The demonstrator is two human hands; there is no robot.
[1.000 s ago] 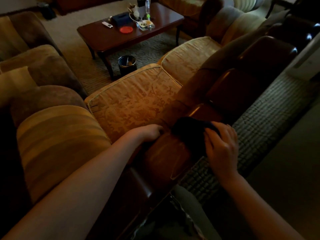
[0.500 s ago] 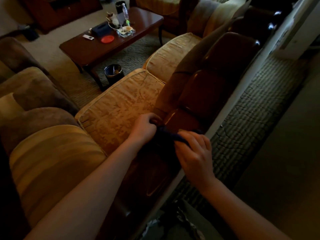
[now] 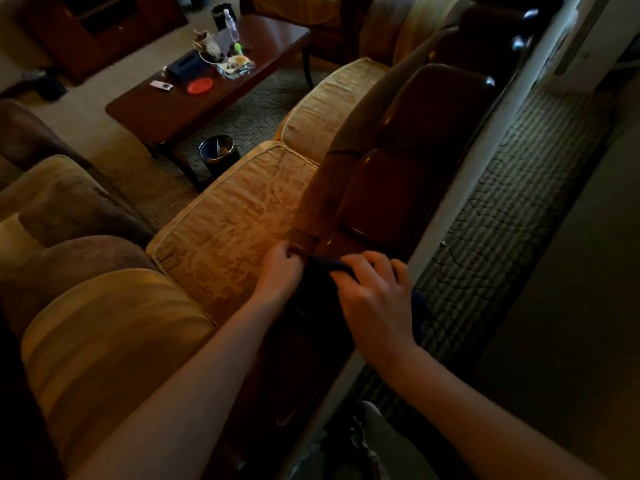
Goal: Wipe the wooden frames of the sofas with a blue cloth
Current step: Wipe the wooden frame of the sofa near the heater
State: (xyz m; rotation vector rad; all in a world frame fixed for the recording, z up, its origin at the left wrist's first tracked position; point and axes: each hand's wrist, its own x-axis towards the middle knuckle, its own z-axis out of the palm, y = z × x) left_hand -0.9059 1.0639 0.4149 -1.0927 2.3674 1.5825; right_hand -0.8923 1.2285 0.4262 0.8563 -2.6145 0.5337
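Both hands, the left hand [image 3: 282,271] and the right hand [image 3: 372,299], meet on a dark blue cloth [image 3: 323,271] atop the glossy brown wooden sofa frame [image 3: 408,168], gold patterned seat cushions [image 3: 235,230] to its left; beyond them a dark wooden coffee table [image 3: 221,102] with a round black bin [image 3: 218,152] beside it.

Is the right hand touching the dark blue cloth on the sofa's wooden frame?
Touching: head view shows the right hand with fingers resting on the dark blue cloth.

Both hands [image 3: 375,299] grip a blue cloth [image 3: 320,271] on the sofa's wooden frame [image 3: 398,174].
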